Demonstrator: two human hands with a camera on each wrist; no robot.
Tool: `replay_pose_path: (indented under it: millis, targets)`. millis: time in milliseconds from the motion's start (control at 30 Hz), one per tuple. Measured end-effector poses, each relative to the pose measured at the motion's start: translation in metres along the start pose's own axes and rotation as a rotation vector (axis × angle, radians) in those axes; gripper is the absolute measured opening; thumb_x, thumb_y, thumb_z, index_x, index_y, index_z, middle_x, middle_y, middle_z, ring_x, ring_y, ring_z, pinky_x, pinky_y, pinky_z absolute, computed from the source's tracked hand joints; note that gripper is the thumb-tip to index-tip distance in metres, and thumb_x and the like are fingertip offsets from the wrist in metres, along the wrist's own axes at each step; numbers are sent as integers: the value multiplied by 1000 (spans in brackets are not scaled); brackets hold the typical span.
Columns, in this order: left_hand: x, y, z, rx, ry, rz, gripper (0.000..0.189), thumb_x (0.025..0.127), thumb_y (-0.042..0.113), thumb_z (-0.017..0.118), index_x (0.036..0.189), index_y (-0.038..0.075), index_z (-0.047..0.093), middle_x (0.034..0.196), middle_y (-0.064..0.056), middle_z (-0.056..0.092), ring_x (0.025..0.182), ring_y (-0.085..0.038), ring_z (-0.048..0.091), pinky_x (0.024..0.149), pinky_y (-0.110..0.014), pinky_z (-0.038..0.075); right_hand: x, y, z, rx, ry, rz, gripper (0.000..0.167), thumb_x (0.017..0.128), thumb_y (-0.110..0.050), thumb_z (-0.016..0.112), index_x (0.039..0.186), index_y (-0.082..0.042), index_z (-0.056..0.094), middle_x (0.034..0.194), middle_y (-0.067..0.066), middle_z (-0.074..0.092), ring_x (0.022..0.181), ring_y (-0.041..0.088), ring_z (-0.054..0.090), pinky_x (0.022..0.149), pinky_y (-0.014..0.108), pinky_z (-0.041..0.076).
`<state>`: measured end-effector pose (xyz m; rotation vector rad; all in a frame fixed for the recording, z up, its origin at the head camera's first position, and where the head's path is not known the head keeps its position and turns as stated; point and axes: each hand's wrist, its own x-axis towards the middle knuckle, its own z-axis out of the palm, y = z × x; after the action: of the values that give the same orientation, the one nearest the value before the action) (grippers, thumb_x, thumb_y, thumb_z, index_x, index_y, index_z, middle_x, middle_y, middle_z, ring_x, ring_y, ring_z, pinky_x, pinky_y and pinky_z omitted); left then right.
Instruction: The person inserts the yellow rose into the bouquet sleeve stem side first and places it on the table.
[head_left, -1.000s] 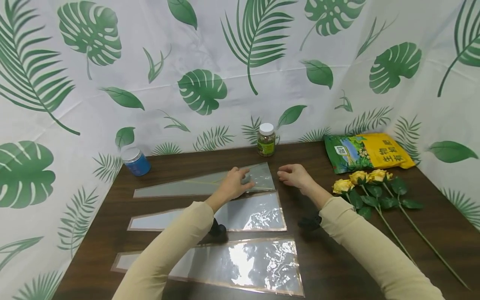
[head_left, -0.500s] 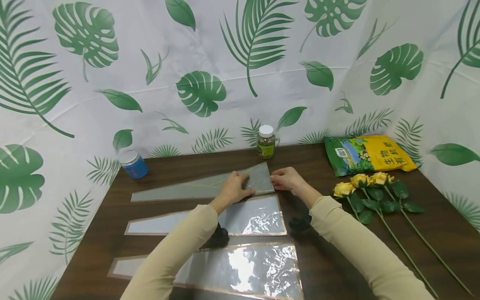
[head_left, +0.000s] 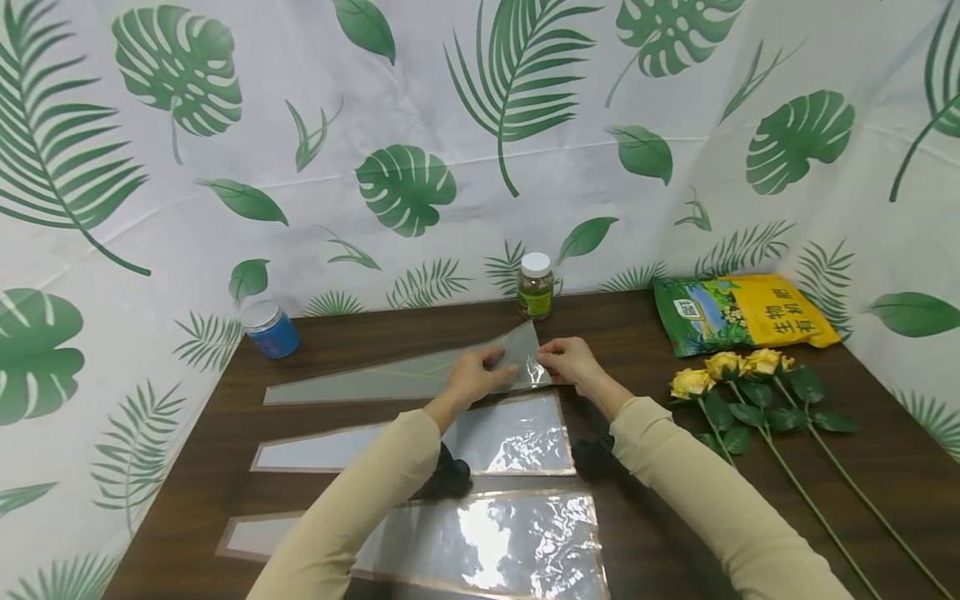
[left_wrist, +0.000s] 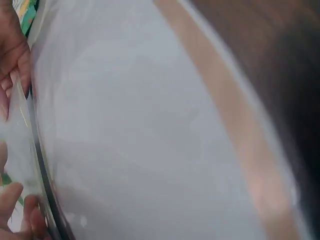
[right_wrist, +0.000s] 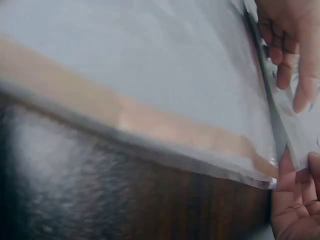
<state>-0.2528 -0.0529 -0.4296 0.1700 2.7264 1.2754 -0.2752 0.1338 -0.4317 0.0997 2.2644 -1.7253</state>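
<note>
A long clear wrapper (head_left: 420, 383) lies near the middle of the frame, wide at its right end and thin at its left. The right hand (head_left: 573, 364) pinches the edge of the wide end. The left hand (head_left: 476, 377) is over the wrapper, with its fingers softly bent and its thumb apart. Just below are a second wrapper (head_left: 517, 433) and a third wrapper (head_left: 480, 533). A jar with a white lid (head_left: 534, 302) stands above. A blue jar (head_left: 273, 335) is at left, and a green and yellow bag (head_left: 742, 312) and yellow roses (head_left: 726, 365) are at right.
</note>
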Motion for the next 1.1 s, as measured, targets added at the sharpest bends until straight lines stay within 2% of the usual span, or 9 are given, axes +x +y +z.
replay_pose_path:
  millis: [167,367,600,833,1100]
  targets:
    - [1,5,7,-56,92,-78,45,83,38,70,124,20,62,121,-7,64,117,-27,53,101,-50,30,-7,-4,3,-72,62,-81,22,91,-9,61,104,9,61,73,0,58,62,7,54,56,22,50]
    - [1,9,12,-45,165,-83,42,81,44,70,117,23,67,118,-5,66,116,-27,54,99,-49,32,-4,-3,9,-105,153,-161,19,88,-12,65,94,7,63,74,4,62,61,8,58,58,24,54]
    - [-1,11,16,-62,182,-88,35,81,44,70,111,25,70,122,0,64,117,-28,51,90,-48,31,-5,-3,13,-122,184,-192,18,87,-12,67,93,4,65,75,6,64,61,9,57,57,24,54]
    - [0,12,21,-65,255,-96,23,82,40,70,101,26,74,117,3,67,113,-24,56,91,-47,31,-4,0,13,-82,174,-202,17,87,-10,67,92,6,65,71,3,62,54,7,55,57,25,54]
    - [0,13,21,-203,301,-132,20,80,32,74,94,19,75,107,2,71,108,-23,59,94,-48,24,-5,2,10,-55,182,-154,23,91,-16,63,93,7,65,66,1,63,48,6,58,49,21,51]
